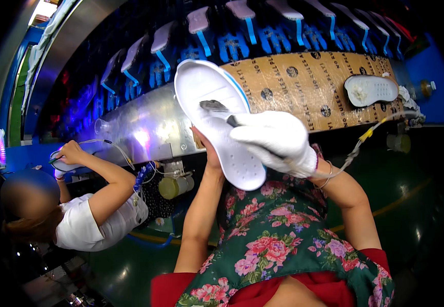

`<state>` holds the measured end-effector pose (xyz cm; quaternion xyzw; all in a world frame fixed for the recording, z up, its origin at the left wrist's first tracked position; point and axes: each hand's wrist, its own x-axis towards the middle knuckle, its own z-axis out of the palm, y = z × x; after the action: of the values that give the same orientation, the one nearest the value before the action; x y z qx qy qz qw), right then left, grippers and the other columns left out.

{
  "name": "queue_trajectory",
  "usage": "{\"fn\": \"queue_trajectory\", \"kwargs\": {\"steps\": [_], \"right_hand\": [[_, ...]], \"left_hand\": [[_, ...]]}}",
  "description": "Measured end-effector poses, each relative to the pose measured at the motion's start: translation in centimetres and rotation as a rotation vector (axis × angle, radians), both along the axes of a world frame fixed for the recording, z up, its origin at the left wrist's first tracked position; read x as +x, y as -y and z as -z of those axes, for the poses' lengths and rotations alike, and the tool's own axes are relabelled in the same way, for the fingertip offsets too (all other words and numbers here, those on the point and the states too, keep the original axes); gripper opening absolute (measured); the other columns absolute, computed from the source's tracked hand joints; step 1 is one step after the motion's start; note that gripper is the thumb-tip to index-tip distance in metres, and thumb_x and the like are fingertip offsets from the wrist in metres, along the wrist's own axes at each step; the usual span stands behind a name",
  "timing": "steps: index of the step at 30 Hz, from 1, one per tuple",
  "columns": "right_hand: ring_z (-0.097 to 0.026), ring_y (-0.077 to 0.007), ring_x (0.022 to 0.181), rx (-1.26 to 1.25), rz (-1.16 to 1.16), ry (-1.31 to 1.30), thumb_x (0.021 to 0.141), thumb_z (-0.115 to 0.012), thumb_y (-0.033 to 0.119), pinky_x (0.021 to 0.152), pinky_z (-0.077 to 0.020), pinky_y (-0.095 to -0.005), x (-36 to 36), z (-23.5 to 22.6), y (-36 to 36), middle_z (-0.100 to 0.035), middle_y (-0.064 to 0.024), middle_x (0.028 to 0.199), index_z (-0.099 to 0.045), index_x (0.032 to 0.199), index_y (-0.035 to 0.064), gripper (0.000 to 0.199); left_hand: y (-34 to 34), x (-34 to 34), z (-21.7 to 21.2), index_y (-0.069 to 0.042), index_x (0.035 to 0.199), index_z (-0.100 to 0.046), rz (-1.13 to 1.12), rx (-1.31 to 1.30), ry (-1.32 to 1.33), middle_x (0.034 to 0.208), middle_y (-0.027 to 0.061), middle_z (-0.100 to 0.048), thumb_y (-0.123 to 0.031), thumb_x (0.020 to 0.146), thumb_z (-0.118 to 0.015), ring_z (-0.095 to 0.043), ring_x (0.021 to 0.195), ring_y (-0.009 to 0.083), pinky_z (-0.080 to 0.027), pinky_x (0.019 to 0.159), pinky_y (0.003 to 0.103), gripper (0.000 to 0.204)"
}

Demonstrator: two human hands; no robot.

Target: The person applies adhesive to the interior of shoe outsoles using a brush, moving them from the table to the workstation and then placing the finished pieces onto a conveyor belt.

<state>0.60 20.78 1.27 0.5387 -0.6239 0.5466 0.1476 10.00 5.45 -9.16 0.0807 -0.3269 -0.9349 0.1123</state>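
Observation:
A white shoe sole is tilted in front of me, its dished inner side up. My left hand, bare, grips its left edge from below; most of the fingers are hidden behind it. My right hand, in a white knitted glove, is closed around a brush whose dark, flat bristles touch the sole's inside at its middle. The brush handle is mostly hidden by the glove. A thin tube with a yellow piece on it runs to the right wrist.
A second white sole lies on a cardboard-covered bench with a crumpled white lump in it. Behind runs a row of blue racks carrying pale soles. At left, a co-worker bends over another sole beside the metal bench.

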Motion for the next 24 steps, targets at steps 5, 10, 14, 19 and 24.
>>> {"fn": "queue_trajectory", "kwargs": {"steps": [5, 10, 14, 19, 24], "right_hand": [[-0.073, -0.0296, 0.088, 0.02, -0.353, 0.265, 0.076, -0.078, 0.005, 0.075, -0.0582, -0.0367, 1.2, -0.3, -0.6, -0.075, -0.0133, 0.101, -0.076, 0.103, 0.0086, 0.027], [-0.072, -0.0284, 0.08, 0.1, -0.037, -0.041, 0.076, -0.079, 0.004, 0.068, -0.0574, -0.0378, 1.8, 0.4, -0.8, -0.074, -0.014, 0.096, -0.076, 0.102, 0.007, 0.027], [-0.072, -0.0262, 0.075, -0.012, -0.252, 0.162, 0.078, -0.08, 0.008, 0.065, -0.0578, -0.0338, 2.9, 1.0, -0.7, -0.074, -0.0103, 0.092, -0.076, 0.099, 0.0115, 0.022], [-0.071, -0.0244, 0.072, 0.207, -0.16, 0.291, 0.079, -0.08, 0.007, 0.06, -0.0548, -0.035, 2.8, 0.3, -1.1, -0.074, -0.0118, 0.091, -0.075, 0.102, 0.0094, 0.024], [-0.071, -0.0247, 0.074, -0.081, -0.328, 0.243, 0.084, -0.077, 0.007, 0.062, -0.0554, -0.0343, 2.9, 1.7, -0.8, -0.073, -0.0092, 0.09, -0.077, 0.103, 0.0085, 0.019]], "left_hand": [[1.6, -1.3, 0.3, 0.002, 0.138, -0.047, 0.244, 0.168, -0.12, 0.114, 0.0277, -0.065, -0.104, 0.065, -0.027, -0.068, 0.102, 0.0374, -0.057, 0.089, 0.049, 0.13], [1.5, -2.2, -1.8, 0.01, 0.133, -0.048, 0.243, 0.237, -0.24, 0.107, 0.0333, -0.064, -0.106, 0.059, -0.032, -0.069, 0.097, 0.0403, -0.059, 0.082, 0.05, 0.138], [2.0, -3.0, -2.4, 0.014, 0.132, -0.045, 0.433, 0.354, -0.351, 0.11, 0.0377, -0.06, -0.106, 0.055, -0.04, -0.066, 0.099, 0.0444, -0.058, 0.083, 0.053, 0.143], [3.1, -4.2, -1.6, 0.01, 0.137, -0.043, 0.39, 0.386, -0.503, 0.115, 0.0322, -0.06, -0.099, 0.061, -0.051, -0.057, 0.113, 0.0452, -0.049, 0.097, 0.056, 0.133], [5.7, -4.8, -0.4, 0.004, 0.137, -0.042, 0.397, 0.367, -0.506, 0.111, 0.0221, -0.06, -0.086, 0.062, -0.072, -0.054, 0.114, 0.042, -0.044, 0.102, 0.053, 0.121]]}}
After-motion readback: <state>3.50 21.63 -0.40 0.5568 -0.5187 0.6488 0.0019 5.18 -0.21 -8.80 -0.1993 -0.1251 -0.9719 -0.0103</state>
